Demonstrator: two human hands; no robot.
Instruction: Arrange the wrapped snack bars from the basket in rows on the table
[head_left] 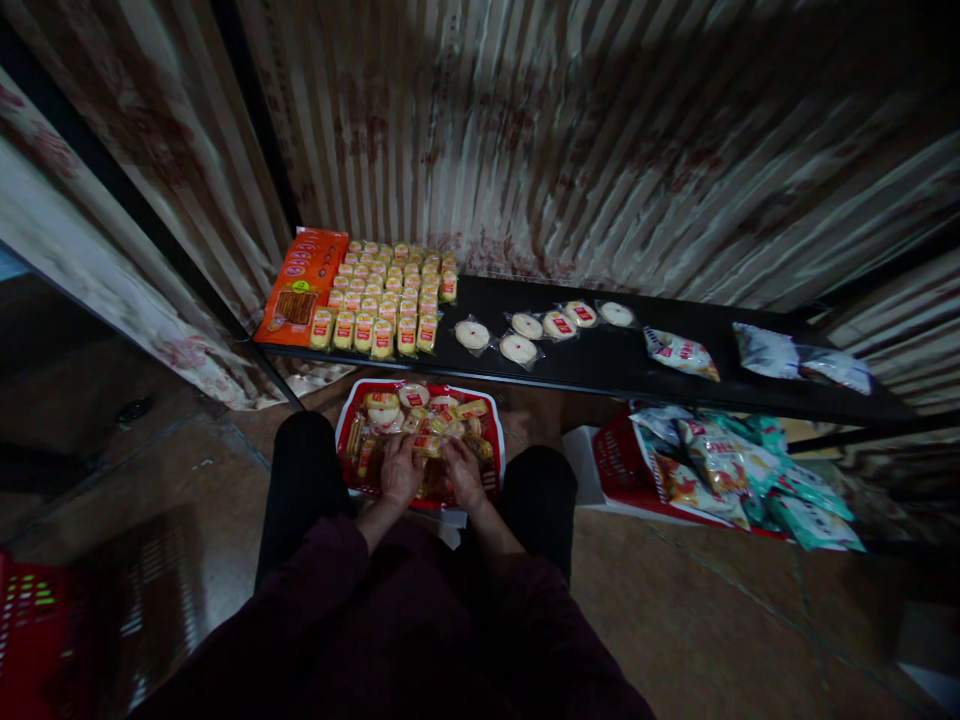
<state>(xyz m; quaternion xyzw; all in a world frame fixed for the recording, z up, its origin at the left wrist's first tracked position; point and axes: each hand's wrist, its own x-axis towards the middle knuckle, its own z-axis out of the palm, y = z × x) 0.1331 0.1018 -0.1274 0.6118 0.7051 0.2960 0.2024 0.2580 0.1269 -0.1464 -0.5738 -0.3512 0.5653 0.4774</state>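
A red basket (491, 440) full of small wrapped snack packets (420, 415) sits on the floor between my knees. Both hands are down inside it. My left hand (400, 472) rests on the packets at the near left, fingers curled over them. My right hand (463, 470) lies beside it, fingers bent onto the packets. What either hand grips is too small and dark to make out. Above the basket runs a low black shelf (622, 365) with rows of yellow packets (386, 295) and several round white wrapped cakes (525, 335).
An orange flat pack (300, 285) lies at the shelf's left end, and clear bags of snacks (795, 358) at its right. A second red basket (622, 465) heaped with green and white bags (742, 470) stands on the floor to the right. Striped curtains hang behind. A red crate (37, 630) is at lower left.
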